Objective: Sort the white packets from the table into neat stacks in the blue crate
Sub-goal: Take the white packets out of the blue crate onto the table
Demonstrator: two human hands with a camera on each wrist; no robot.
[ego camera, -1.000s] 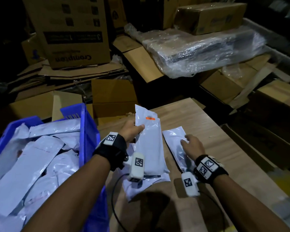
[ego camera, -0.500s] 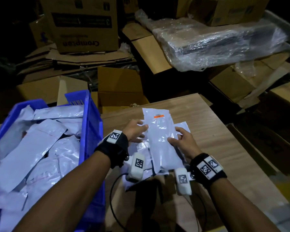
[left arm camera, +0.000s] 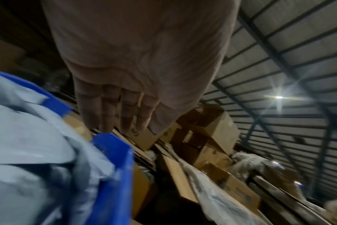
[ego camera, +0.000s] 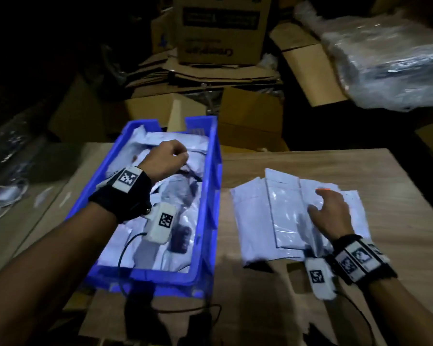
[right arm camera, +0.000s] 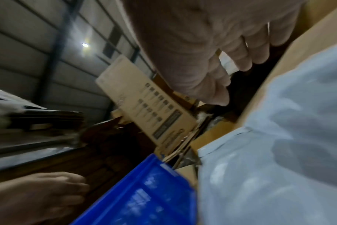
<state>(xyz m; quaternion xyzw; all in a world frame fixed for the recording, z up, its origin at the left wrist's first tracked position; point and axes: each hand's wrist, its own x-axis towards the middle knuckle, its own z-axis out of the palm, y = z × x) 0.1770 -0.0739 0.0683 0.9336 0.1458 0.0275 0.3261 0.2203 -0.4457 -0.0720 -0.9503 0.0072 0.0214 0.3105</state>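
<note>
The blue crate [ego camera: 211, 196] stands on the left of the wooden table [ego camera: 398, 176], filled with loose, untidy white packets [ego camera: 140, 245]. My left hand [ego camera: 171, 157] hovers over the crate's far half; in the left wrist view its fingers [left arm camera: 113, 115] are straight and hold nothing. To the right of the crate lies a fanned pile of white packets [ego camera: 273, 216], one with an orange label [ego camera: 323, 189]. My right hand [ego camera: 331, 211] rests flat on that pile with its fingers spread, gripping nothing.
Cardboard boxes [ego camera: 220, 28] and flattened cartons are heaped behind the table. A plastic-wrapped bundle [ego camera: 390, 61] lies at the back right. White cables [ego camera: 3, 196] lie on a surface to the left. Bare table top shows right of the pile.
My left hand let go of the orange-labelled packet and moved left over the crate. That packet now lies on the table pile under my right hand. The view swung left.
</note>
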